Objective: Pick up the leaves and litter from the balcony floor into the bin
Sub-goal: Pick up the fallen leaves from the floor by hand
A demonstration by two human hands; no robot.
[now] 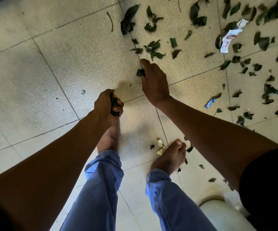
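Observation:
My left hand (107, 105) grips a bunch of dark green leaves (115, 106) above the tiled floor, near my left foot. My right hand (154, 82) reaches further out and pinches a single dark leaf (140, 72) at floor level. Many dark green leaves (153, 47) lie scattered over the tiles ahead and to the right. A white paper wrapper (230, 37) lies among them at the upper right. A small blue wrapper (209, 103) lies on the floor to the right of my right forearm. A yellow dry leaf (160, 146) sits between my feet.
My bare feet (171, 155) stand on beige floor tiles (51, 64), with blue trousers (101, 189) below. A pale rounded object (221, 214), perhaps a container, shows at the bottom right edge. A thin twig (110, 20) lies at the upper middle.

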